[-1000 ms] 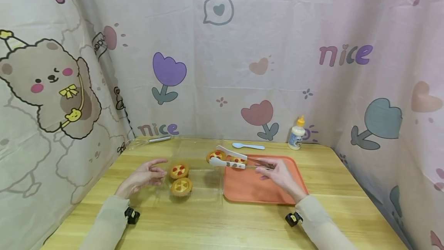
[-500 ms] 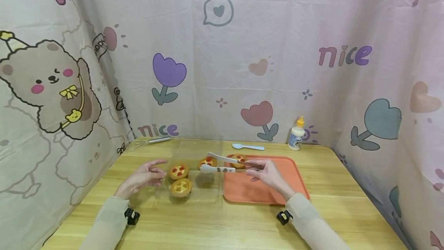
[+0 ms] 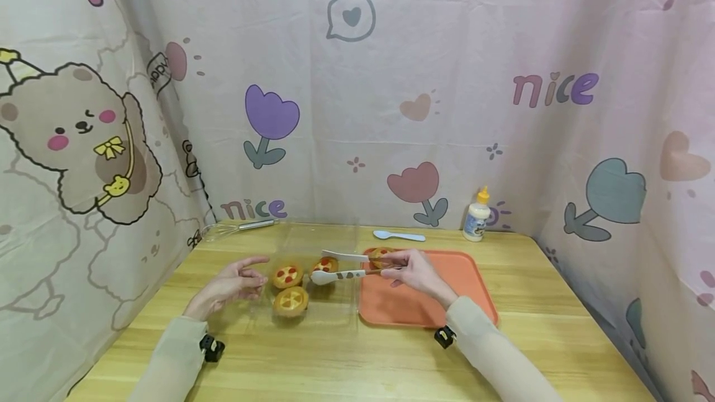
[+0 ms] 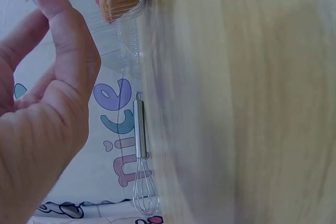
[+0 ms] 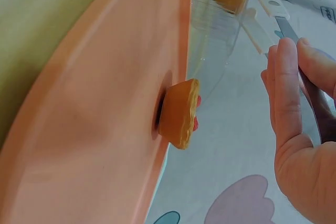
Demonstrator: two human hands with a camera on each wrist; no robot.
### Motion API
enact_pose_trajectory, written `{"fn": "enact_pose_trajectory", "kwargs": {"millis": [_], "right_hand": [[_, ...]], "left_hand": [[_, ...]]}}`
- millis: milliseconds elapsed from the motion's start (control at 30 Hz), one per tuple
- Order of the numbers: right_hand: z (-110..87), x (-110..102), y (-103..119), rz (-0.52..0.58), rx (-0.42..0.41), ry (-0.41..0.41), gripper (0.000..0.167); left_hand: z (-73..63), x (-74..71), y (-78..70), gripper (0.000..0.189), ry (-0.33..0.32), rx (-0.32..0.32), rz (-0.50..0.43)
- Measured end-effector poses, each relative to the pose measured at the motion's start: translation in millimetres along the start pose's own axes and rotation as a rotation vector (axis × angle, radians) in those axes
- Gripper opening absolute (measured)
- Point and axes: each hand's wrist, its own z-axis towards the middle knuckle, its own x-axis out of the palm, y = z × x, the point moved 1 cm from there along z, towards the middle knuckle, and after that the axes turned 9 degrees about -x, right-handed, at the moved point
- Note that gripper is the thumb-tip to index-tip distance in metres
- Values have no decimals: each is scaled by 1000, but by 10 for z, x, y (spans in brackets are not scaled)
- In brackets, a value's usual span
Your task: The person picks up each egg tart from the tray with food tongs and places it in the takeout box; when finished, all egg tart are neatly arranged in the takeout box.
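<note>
My right hand (image 3: 416, 270) grips the handles of white-tipped tongs (image 3: 337, 276). Between the tong tips is a tart with red topping (image 3: 326, 265), over the right half of a clear plastic box (image 3: 329, 322). Inside that box, on the left, sit another red-topped tart (image 3: 287, 276) and, in front of it, a tart with yellow wedge topping (image 3: 290, 301). My left hand (image 3: 231, 284) is at the box's left edge, its index finger stretched out and the fingertips right at the rim. In the left wrist view, its thumb (image 4: 55, 3) overlaps the clear plastic.
An orange tray (image 3: 424, 303) lies right of the box, with one red-topped tart (image 5: 178, 114) near its far left corner. Along the back are a whisk (image 4: 139, 140), a pale blue spoon (image 3: 399, 236) and a white bottle with a yellow cap (image 3: 476, 219). A patterned curtain (image 3: 357, 92) hangs behind.
My right hand has moved left and slightly toward me with the tongs. The tart between their tips has shifted from the box's right edge to further inside. My left hand stays put.
</note>
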Motion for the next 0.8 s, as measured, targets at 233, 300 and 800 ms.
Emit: {"fn": "enact_pose_trajectory", "kwargs": {"millis": [233,300,800], "right_hand": [[60,48,-57,-51,-15,31,46],[72,61,-63,-59,-23,43,46],[48,-64,50,-118,10,90,43]], "left_hand": [[-5,13,-9,77,-1,-14,-9],[-1,15,-14,77,1,-17,-14],[15,-2,2,77,-10,-19,2]]}}
